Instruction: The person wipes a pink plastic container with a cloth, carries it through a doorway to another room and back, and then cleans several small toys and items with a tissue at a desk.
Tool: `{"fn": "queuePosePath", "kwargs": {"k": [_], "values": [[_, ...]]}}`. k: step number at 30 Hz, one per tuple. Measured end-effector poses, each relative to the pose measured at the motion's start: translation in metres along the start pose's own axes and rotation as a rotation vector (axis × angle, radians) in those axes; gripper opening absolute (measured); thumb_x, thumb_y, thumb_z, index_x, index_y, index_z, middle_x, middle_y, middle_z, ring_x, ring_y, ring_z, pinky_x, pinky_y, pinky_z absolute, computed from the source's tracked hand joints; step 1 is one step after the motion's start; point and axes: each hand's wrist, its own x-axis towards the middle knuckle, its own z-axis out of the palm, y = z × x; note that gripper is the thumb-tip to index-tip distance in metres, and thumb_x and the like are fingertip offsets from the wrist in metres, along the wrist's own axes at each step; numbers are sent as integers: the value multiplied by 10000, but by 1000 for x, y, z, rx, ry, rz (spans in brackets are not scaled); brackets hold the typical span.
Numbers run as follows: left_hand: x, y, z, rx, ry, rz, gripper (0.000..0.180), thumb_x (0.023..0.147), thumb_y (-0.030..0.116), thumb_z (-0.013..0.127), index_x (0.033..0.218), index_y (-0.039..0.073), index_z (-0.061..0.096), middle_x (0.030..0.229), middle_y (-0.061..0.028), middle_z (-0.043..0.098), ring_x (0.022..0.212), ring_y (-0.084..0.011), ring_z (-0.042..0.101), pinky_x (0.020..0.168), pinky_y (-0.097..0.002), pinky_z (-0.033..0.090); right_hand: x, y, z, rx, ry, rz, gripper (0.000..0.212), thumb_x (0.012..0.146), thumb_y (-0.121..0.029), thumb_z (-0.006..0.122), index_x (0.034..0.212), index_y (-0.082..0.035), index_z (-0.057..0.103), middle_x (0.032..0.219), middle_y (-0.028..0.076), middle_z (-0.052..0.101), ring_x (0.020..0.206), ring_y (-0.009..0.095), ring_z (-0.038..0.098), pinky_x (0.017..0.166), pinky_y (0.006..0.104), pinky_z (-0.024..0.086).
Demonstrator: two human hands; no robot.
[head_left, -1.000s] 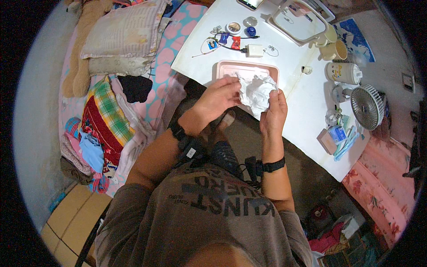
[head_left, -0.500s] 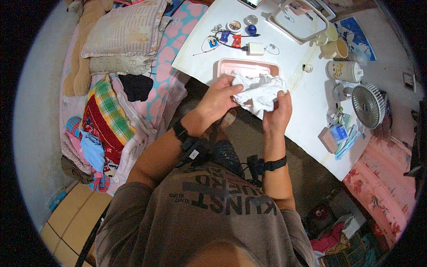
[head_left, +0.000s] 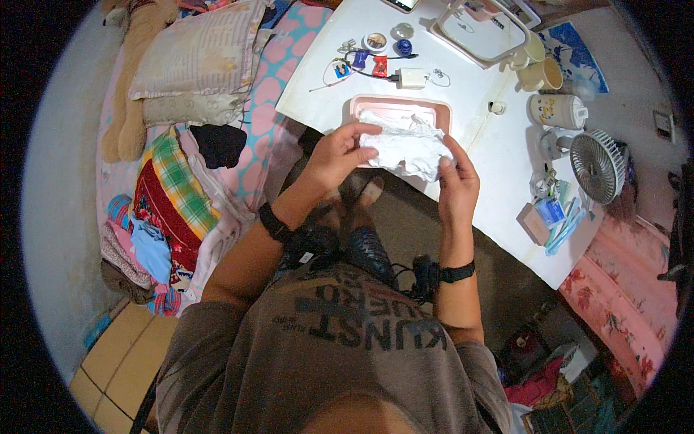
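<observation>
A crumpled white cloth (head_left: 405, 150) is stretched between my two hands, over the near side of a shallow pink tray (head_left: 439, 107) at the front edge of the white table. My left hand (head_left: 343, 153) pinches the cloth's left end between thumb and fingers. On the other end, my right hand (head_left: 458, 172) grips it with the thumb on top. What kind of cloth it is cannot be made out. It covers most of the tray's inside and its near rim.
Behind the tray lie a white charger (head_left: 412, 78), cables and small jars. A framed mirror (head_left: 483, 35) stands at the back. Along the right are beige mugs (head_left: 542, 74), a white canister (head_left: 555, 111) and a small fan (head_left: 597, 166). To the left, a bed (head_left: 271, 101) carries folded clothes and pillows.
The cloth has been spread out wider and flatter between my hands. My left hand has shifted slightly left, and my right hand a little lower and to the right.
</observation>
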Motion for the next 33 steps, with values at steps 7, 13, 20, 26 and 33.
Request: {"fn": "queuePosePath", "kwargs": {"k": [7,13,20,26,33], "values": [[-21,18,8,630,186,292,235,774,24,703,992,14,619,796,-96,500,648,-212,502,624,-323,431,-13,2,-12,-708,-95,-278,322,788,-53,760,1095,-43,664,1028,95,629,918,190,589,832,304,485],[-22,3,4,685,263,639,198,786,27,685,951,12,578,806,-98,522,706,-223,545,659,-320,454,-13,16,-8,-482,-25,-417,208,735,9,738,811,-41,550,872,63,552,840,166,560,808,269,453],[-22,-29,25,346,199,200,130,894,85,624,959,10,540,830,-85,546,734,-148,555,668,-290,456,-31,28,33,-306,-178,-92,197,868,-81,692,1009,-33,562,950,13,523,839,99,520,735,233,462],[-15,-35,29,53,78,229,152,982,124,521,1035,-3,583,892,-48,534,774,-108,549,683,-244,467,-16,38,42,-519,-205,-295,285,797,5,697,1073,-13,631,1018,58,601,913,140,580,763,260,483],[23,-40,-17,523,556,370,302,871,54,633,1169,47,582,1095,-108,511,972,-213,557,796,-319,493,34,23,29,-784,68,-384,318,747,60,629,1043,-41,681,968,128,606,834,247,615,736,341,505]]}}
